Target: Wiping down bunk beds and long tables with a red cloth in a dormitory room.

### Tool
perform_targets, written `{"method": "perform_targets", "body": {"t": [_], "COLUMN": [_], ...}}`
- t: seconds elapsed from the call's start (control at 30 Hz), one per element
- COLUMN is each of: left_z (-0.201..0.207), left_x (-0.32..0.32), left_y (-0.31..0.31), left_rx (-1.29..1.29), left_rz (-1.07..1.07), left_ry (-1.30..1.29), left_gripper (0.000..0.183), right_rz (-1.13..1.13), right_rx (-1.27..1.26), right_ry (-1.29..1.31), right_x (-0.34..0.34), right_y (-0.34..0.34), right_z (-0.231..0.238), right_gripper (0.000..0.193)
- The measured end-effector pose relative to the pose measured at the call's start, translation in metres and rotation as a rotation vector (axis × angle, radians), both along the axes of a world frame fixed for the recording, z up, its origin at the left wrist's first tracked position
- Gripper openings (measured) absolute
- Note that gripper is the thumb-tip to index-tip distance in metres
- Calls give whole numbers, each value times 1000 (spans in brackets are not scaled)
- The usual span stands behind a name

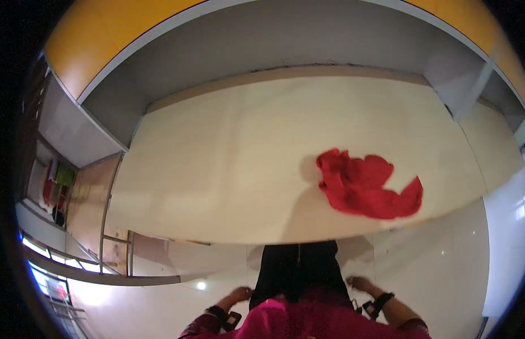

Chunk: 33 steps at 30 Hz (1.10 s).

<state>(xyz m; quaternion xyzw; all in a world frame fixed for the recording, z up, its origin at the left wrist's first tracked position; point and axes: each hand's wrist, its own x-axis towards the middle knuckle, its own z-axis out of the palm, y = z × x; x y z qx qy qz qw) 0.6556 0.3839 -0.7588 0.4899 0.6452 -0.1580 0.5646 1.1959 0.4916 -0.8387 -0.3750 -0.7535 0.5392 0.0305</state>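
Observation:
A crumpled red cloth (367, 189) lies on the right part of the pale tabletop (217, 169), with one end curling up toward the right. Both my arms hang low at my sides, below the table's front edge and apart from the cloth. My left hand (241, 294) is beside the left leg of my black trousers, its fingers mostly hidden. On the other side, my right hand (361, 283) hangs next to the right trouser leg. Its fingers are too small and dim to read. Each wrist wears a black strap with a small device.
Grey panels (274, 39) enclose the table at the back, under yellow cabinet fronts (127, 22). To the left stand a metal-framed wooden board (93, 192) and a shelf with folded coloured things (58, 183). Shiny pale floor tiles (421, 265) extend below the table edge.

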Motion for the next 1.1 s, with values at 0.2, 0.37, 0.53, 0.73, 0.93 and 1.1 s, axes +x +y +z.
{"method": "perform_targets", "body": {"t": [0.2,0.37,0.53,0.73,0.93,1.1], "left_z": [314,422,366,358,353,371], "left_x": [85,148,275,301,117,122], "left_y": [157,234,308,373,495,516], "left_rx": [562,1223,1460,1391,1188,929], "left_rz": [203,-13,-525,-642,-182,168], "left_ry": [-815,-347,129,245,755,881], "left_gripper": [26,29,63,70,65,63], "right_rz": [-477,-568,-803,-862,-816,-851], "right_rx": [857,1353,1287,1142,1183,1141], "right_ry": [114,8,-226,-361,-402,-431], "right_x": [-49,-22,36,18,11,10], "right_y": [83,143,214,200,202,199], "right_z": [340,439,410,414,417,423], "right_gripper": [16,18,23,26,27,29]}}
